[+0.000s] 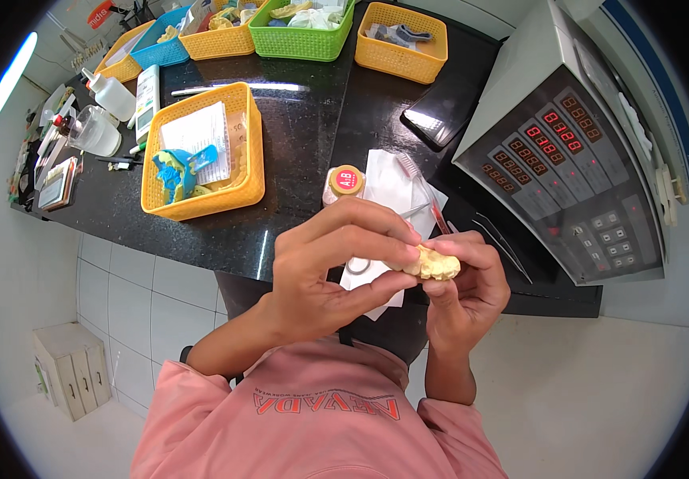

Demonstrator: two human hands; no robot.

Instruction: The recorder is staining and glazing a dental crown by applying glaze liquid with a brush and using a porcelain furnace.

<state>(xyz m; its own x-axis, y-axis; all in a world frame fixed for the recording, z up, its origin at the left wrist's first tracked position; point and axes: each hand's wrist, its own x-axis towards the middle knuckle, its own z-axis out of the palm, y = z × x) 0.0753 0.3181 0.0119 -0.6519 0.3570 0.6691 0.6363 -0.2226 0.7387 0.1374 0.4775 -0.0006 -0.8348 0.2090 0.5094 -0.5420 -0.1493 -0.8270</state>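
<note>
A small pale-yellow plaster dental model [438, 266] is held up above the edge of the black counter. My left hand [324, 259] pinches its left end between thumb and fingertips. My right hand [472, 287] grips the other end, thumb below and index finger along the far side. Fingers cover part of the model. Beneath and beyond the hands lies a white paper sheet [384, 176], with a clear-handled brush [413, 171] and a metal ring handle [358, 266] on it. A jar with a gold lid and red label [347, 180] stands beside the paper.
At right stands a grey machine with red digital displays [560, 160]; tweezers [504, 243] and a black phone [439, 120] lie near it. A yellow basket [255, 160] at left holds a blue dental impression [175, 176] and papers. More baskets, including a green one [300, 44], line the back.
</note>
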